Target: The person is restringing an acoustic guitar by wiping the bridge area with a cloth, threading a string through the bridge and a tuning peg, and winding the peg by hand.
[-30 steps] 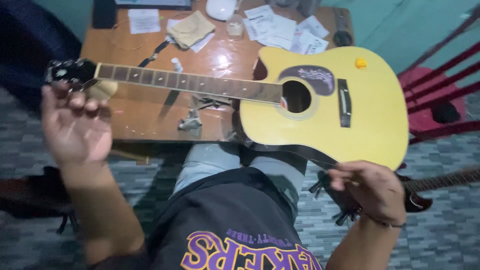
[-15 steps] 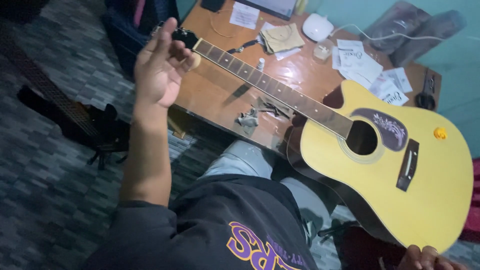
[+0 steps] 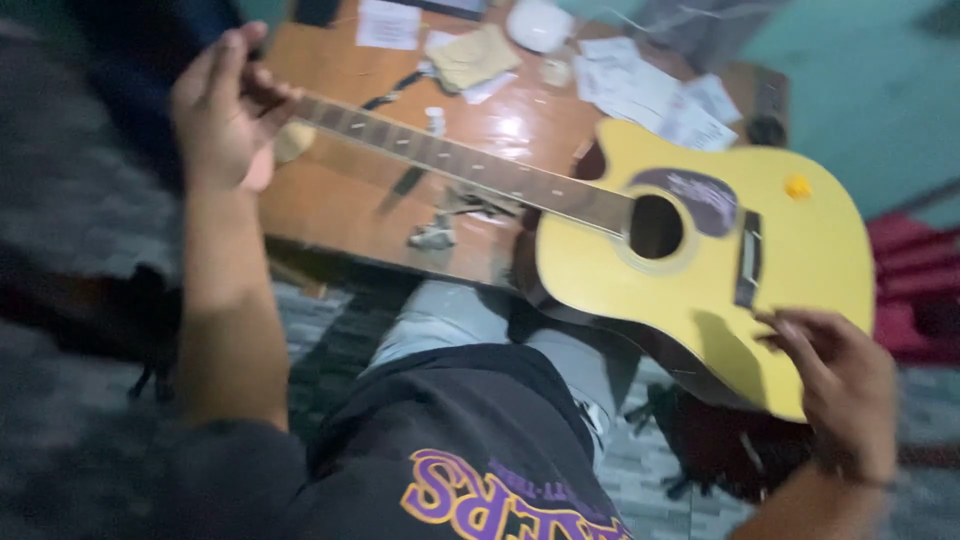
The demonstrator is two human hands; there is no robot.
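Hands hold guitar [image 3: 700, 250] across lap.
Left hand [image 3: 225, 110] wraps neck; right hand [image 3: 840, 385] grips body edge, table [image 3: 340, 200] beyond.

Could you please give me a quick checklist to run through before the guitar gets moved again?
1. Left hand grips the neck near the headstock: ok.
2. Right hand touches the lower edge of the guitar body: ok, though how firmly it grips cannot be told.
3. Body rests on the lap: ok.
4. Neck clear of the small bottle and tools on the table: cannot tell, the neck passes over them.
5. Strings fitted: cannot tell, picture blurred.
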